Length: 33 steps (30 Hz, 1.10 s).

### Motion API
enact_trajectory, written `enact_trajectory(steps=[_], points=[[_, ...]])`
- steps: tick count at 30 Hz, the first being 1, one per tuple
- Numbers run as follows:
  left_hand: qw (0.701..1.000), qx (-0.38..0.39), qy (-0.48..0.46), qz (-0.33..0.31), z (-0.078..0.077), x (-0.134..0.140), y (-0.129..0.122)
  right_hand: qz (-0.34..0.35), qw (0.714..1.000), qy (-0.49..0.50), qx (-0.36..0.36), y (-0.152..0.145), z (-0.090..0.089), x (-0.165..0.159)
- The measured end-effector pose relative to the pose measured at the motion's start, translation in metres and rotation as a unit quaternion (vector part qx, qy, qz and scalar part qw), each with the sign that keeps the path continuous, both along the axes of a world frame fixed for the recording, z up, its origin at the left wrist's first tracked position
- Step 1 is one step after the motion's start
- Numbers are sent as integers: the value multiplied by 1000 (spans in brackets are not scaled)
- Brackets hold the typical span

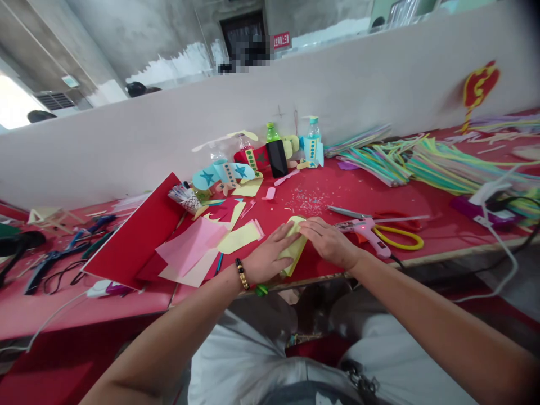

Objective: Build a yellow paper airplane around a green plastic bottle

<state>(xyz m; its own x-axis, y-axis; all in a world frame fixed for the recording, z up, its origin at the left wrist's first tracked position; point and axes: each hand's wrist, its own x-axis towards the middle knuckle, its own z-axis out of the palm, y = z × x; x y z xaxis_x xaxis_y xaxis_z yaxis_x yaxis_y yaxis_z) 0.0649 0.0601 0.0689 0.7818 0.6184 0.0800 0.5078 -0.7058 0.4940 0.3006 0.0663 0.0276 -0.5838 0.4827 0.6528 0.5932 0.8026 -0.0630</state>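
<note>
A folded sheet of pale yellow paper (298, 253) lies at the table's front edge under both hands. My left hand (270, 256) rests flat on its left side, fingers stretched and apart. From the right, my right hand (331, 239) presses its bent, close-together fingers on the paper's upper right edge; the fingertips of both hands nearly meet. Just right of that hand lie a pink glue gun (369, 232), scissors with yellow handles (400, 239) and grey blades. Left of my left hand are yellow paper pieces (238, 239) and pink paper sheets (194, 242).
Decorated plastic bottles (313, 138) stand at the back, with a black phone (277, 158) leaning there. A red board (139, 230) tilts beside a pen cup (188, 199). Bundles of coloured strips (439, 166) and a purple power strip (485, 214) with cables lie at the right.
</note>
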Motion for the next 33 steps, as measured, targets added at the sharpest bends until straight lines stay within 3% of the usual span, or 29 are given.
enact_trajectory(steps=[6,9,13,15,17,27,33], points=[[1000,-13,18,14,3,7,-5,-45,997,51,-18,-30,-5,8],[999,-15,31,26,3,10,-7,-101,989,107,-22,-49,-9,25],[998,-14,35,52,3,17,-5,-285,949,132,-11,-59,-10,64],[997,-12,41,72,4,22,-4,-388,917,91,-38,-58,-10,82],[994,-7,53,92,5,27,-4,-448,889,44,-78,-55,-11,94],[989,21,102,102,9,37,-6,-461,868,0,-187,-49,-9,92],[989,23,107,96,9,36,-3,-435,865,155,-197,-60,-2,93]])
